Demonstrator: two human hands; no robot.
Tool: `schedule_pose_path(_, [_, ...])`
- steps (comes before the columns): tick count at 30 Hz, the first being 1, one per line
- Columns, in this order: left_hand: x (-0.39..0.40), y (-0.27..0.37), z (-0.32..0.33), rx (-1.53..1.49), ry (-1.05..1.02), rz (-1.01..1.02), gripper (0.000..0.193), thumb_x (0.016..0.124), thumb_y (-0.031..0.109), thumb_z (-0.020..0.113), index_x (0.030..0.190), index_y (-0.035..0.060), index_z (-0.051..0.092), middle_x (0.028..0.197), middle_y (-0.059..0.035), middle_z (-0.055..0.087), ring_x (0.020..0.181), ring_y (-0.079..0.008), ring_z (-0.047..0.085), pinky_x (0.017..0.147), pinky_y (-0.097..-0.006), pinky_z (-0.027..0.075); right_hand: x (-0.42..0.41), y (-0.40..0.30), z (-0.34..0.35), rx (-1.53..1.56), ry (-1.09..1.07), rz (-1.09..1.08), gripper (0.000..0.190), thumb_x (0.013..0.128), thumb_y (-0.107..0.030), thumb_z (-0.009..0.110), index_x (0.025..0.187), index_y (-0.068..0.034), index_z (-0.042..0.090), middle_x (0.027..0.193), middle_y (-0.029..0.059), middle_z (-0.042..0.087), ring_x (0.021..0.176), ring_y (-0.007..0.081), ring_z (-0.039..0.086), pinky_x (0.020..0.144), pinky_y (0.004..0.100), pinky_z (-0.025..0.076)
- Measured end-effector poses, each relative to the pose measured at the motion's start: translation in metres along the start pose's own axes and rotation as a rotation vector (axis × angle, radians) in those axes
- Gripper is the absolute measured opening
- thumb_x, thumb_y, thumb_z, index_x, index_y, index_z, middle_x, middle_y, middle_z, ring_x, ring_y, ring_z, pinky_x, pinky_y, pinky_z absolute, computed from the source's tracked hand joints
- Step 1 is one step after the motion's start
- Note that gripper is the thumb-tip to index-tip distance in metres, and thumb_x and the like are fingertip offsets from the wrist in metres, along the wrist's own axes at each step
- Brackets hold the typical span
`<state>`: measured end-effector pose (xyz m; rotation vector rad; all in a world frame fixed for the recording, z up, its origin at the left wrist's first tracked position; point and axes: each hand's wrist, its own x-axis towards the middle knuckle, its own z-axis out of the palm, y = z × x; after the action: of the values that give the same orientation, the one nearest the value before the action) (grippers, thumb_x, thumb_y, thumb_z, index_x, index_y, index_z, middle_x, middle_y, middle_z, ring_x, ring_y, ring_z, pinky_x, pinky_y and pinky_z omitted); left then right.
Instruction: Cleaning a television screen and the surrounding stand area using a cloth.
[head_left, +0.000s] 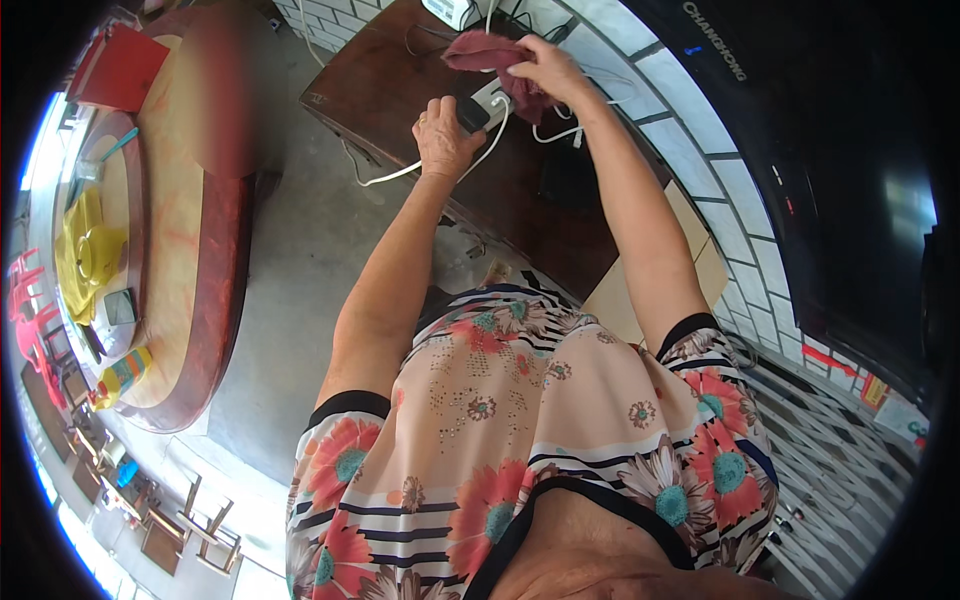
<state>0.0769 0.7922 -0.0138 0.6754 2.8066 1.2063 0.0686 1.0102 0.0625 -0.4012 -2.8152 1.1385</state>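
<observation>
My right hand (553, 73) pinches a maroon cloth (487, 52), which hangs down over the far end of a white power strip (495, 101). At the strip's near end my left hand (442, 139) grips a black power adapter (472, 115), thumb on one side and fingers on the other. The adapter sits against the strip; its prongs are hidden. A white cable (501, 135) loops from a plug in the strip towards my left wrist. Beneath both hands is a dark brown wooden cabinet (375, 71). The cloth hides part of the strip.
A white device (450, 11) and loose cords lie at the cabinet's far end. A large television (847, 187) stands along the tiled wall (690, 157) on the right. A round-ended table (172, 262) on the left bears a yellow pot (101, 255), a red box (120, 67) and a bottle (124, 375).
</observation>
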Motion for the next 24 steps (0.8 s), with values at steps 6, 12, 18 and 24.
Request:
schedule_pose_path(6, [0.002, 0.003, 0.002, -0.006, -0.008, -0.004, 0.057, 0.061, 0.023, 0.083, 0.106, 0.0094, 0.051, 0.104, -0.0127, 0.053, 0.102, -0.0346, 0.054, 0.090, -0.0460, 0.040, 0.028, 0.021, 0.002, 0.139, -0.178, 0.129, 0.035, 0.077, -0.020, 0.071, 0.106, -0.004, 0.062, 0.093, 0.0099, 0.068, 0.082, 0.0187, 0.064, 0.070, 0.0342, 0.051])
schedule_pose_path(12, [0.000, -0.004, -0.002, -0.015, 0.030, 0.034, 0.061, 0.061, 0.027, 0.082, 0.109, 0.0053, 0.050, 0.104, -0.0159, 0.053, 0.098, -0.0376, 0.055, 0.084, -0.0480, 0.044, 0.022, 0.010, -0.031, 0.178, -0.558, 0.241, 0.030, 0.078, -0.001, 0.057, 0.108, -0.005, 0.054, 0.083, 0.0053, 0.061, 0.071, 0.0124, 0.058, 0.059, 0.0282, 0.047])
schedule_pose_path(18, [0.002, -0.005, -0.001, 0.012, 0.046, 0.077, 0.061, 0.061, 0.027, 0.081, 0.108, 0.0051, 0.050, 0.102, -0.0151, 0.054, 0.098, -0.0371, 0.055, 0.084, -0.0472, 0.044, 0.019, 0.006, -0.013, -0.006, -0.336, 0.125, 0.024, 0.078, -0.013, 0.066, 0.100, -0.007, 0.059, 0.091, 0.0093, 0.068, 0.082, 0.0205, 0.065, 0.070, 0.0336, 0.050])
schedule_pose_path(24, [0.000, -0.001, -0.001, -0.009, 0.005, 0.021, 0.058, 0.060, 0.025, 0.081, 0.107, 0.0081, 0.051, 0.104, -0.0125, 0.053, 0.103, -0.0345, 0.053, 0.091, -0.0450, 0.041, 0.020, 0.022, 0.016, -0.273, 0.061, 0.028, 0.033, 0.079, -0.025, 0.068, 0.106, -0.008, 0.062, 0.094, 0.0135, 0.069, 0.087, 0.0281, 0.067, 0.077, 0.0378, 0.051])
